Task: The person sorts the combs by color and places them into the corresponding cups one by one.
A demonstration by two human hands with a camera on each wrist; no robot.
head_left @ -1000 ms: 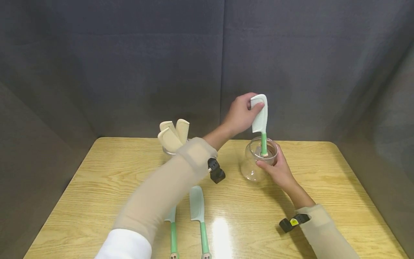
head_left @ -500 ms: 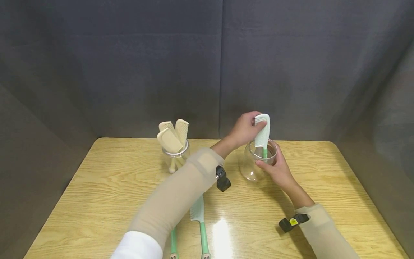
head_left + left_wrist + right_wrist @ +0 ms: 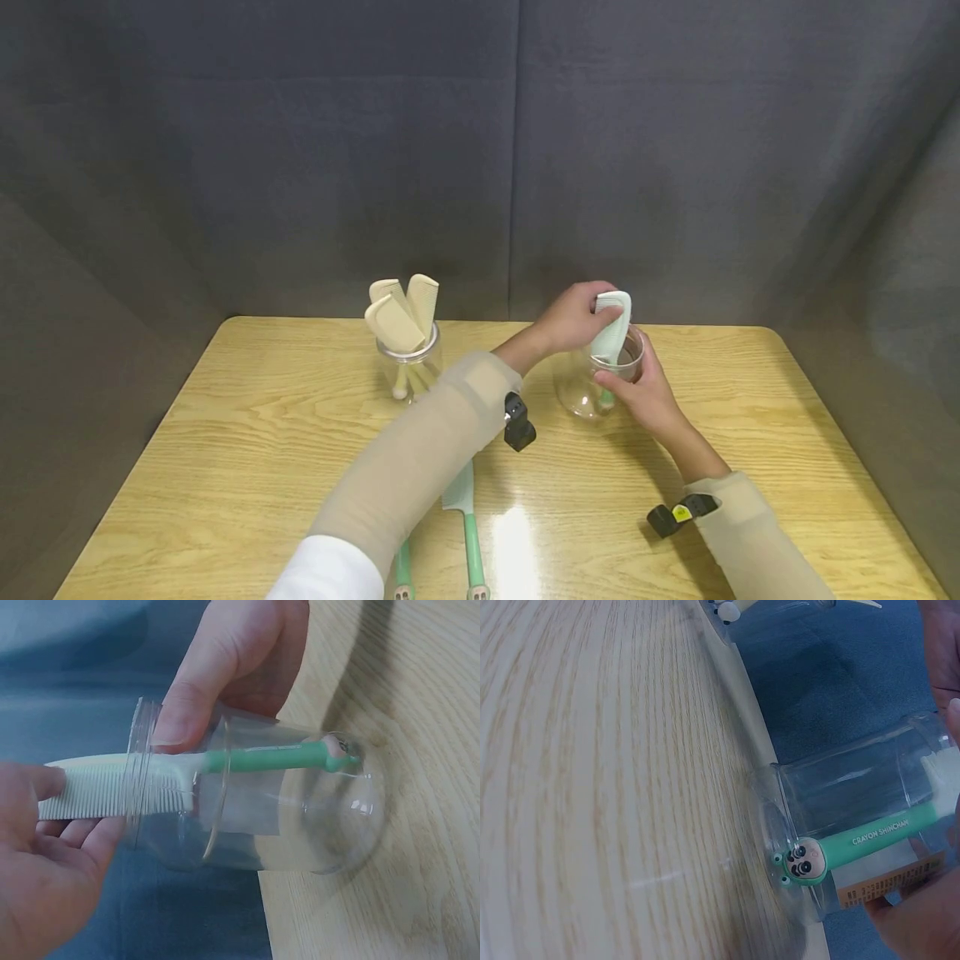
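**Comb seated handle-down in clear jar**

The left hand (image 3: 573, 317) pinches the toothed end of the green comb (image 3: 612, 333). Its long axis stands near-upright, handle tip at the base of the clear jar (image 3: 581, 392). The right hand (image 3: 641, 392) grips the jar's rim and wall. The jar's far side is hidden by fingers.

"CRAYON SHINCHAN" on green comb handle (image 3: 877, 836); jar label (image 3: 889, 883) print unreadable
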